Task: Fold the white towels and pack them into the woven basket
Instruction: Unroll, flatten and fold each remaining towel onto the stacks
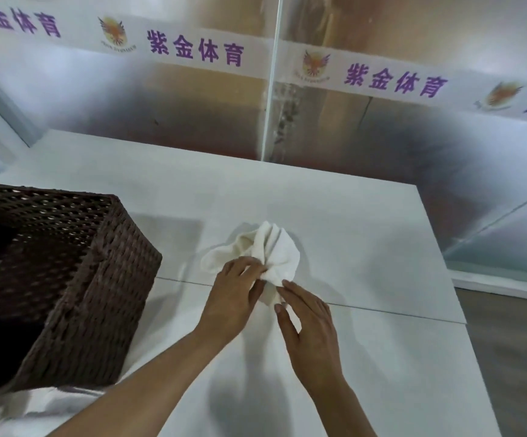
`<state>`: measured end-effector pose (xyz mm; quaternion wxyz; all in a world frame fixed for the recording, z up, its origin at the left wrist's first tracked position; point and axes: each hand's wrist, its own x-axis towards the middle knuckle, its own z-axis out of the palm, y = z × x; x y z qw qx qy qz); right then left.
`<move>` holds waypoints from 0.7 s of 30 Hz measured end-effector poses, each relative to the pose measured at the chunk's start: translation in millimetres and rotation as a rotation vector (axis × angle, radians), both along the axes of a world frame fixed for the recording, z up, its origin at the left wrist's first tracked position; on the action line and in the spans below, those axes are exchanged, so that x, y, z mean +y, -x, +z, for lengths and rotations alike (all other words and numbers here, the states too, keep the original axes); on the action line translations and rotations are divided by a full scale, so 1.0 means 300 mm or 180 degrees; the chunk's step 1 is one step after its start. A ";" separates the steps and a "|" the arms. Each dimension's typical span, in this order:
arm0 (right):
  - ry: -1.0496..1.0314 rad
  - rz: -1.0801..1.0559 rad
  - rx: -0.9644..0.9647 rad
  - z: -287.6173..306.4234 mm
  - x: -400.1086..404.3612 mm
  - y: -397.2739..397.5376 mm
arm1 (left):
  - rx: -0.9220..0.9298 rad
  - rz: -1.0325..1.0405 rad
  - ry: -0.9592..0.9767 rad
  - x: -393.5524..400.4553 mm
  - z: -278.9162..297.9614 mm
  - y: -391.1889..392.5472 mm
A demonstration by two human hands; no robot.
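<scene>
Both hands (234, 291) (306, 323) pinching bunched towel (274, 250) mid-frame on desk (366, 247); uneven corners risk lopsided fold, poor basket (98, 279) fit.

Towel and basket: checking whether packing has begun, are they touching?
Apart. The head view shows bare table between the crumpled towel and the woven basket.

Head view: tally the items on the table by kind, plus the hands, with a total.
White towel, crumpled on the table, gripped by both hands: 1
Woven basket, dark brown, at the left: 1
Hands, left hand and right hand: 2
White cloth at the near left edge, kind unclear: 1
Total: 5
</scene>
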<state>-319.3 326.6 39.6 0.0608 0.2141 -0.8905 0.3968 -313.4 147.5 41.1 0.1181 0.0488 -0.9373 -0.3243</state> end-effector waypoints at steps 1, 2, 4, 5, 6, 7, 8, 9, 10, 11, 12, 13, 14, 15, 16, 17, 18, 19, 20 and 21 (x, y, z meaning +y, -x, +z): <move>0.0028 -0.0092 -0.0054 0.033 0.002 -0.009 | -0.0003 -0.0155 -0.0044 0.006 0.043 -0.001; 0.0059 -0.0153 -0.0139 0.072 0.000 -0.021 | -0.0011 -0.0281 -0.0094 0.016 0.090 -0.007; 0.0177 -0.0262 -0.0387 0.150 -0.013 -0.039 | -0.0025 -0.0405 -0.0200 0.034 0.178 -0.024; 0.0262 -0.0357 -0.0504 0.184 -0.021 -0.045 | -0.0034 -0.0452 -0.0231 0.040 0.222 -0.036; 0.0359 -0.0484 -0.0608 0.215 -0.028 -0.051 | -0.0018 -0.0509 -0.0236 0.044 0.261 -0.050; 0.0444 -0.0621 -0.0686 0.241 -0.034 -0.057 | 0.0009 -0.0577 -0.0223 0.044 0.299 -0.063; 0.0464 -0.0748 -0.0723 0.263 -0.035 -0.063 | 0.0045 -0.0656 -0.0177 0.043 0.337 -0.076; 0.0418 -0.0845 -0.0699 0.284 -0.032 -0.072 | 0.0083 -0.0727 -0.0090 0.042 0.372 -0.088; 0.0333 -0.0917 -0.0624 0.305 -0.026 -0.082 | 0.0128 -0.0785 -0.0004 0.040 0.407 -0.101; 0.0260 -0.0975 -0.0530 0.329 -0.017 -0.096 | 0.0176 -0.0820 0.0049 0.037 0.441 -0.117; 0.0224 -0.1041 -0.0443 0.357 -0.008 -0.110 | 0.0225 -0.0842 0.0071 0.033 0.475 -0.133; 0.0226 -0.1119 -0.0380 0.386 0.001 -0.123 | 0.0273 -0.0851 0.0084 0.028 0.507 -0.150; 0.0242 -0.1212 -0.0340 0.417 0.009 -0.137 | 0.0340 -0.0856 0.0095 0.023 0.539 -0.168; 0.0251 -0.1316 -0.0317 0.448 0.016 -0.152 | 0.0433 -0.0861 0.0117 0.017 0.569 -0.188; 0.0235 -0.1415 -0.0285 0.481 0.022 -0.167 | 0.0536 -0.0872 0.0144 0.012 0.598 -0.209; 0.0190 -0.1491 -0.0237 0.511 0.027 -0.184 | 0.0628 -0.0894 0.0160 0.007 0.625 -0.232; 0.0135 -0.1542 -0.0189 0.538 0.033 -0.202 | 0.0698 -0.0920 0.0144 0.002 0.649 -0.256; 0.0097 -0.1581 -0.0148 0.564 0.039 -0.222 | 0.0751 -0.0931 0.0078 -0.005 0.670 -0.280; 0.0072 -0.1609 -0.0101 0.588 0.046 -0.244 | 0.0804 -0.0916 -0.0038 -0.014 0.690 -0.303; 0.0053 -0.1628 -0.0036 0.609 0.055 -0.267 | 0.0866 -0.0894 -0.0154 -0.025 0.708 -0.327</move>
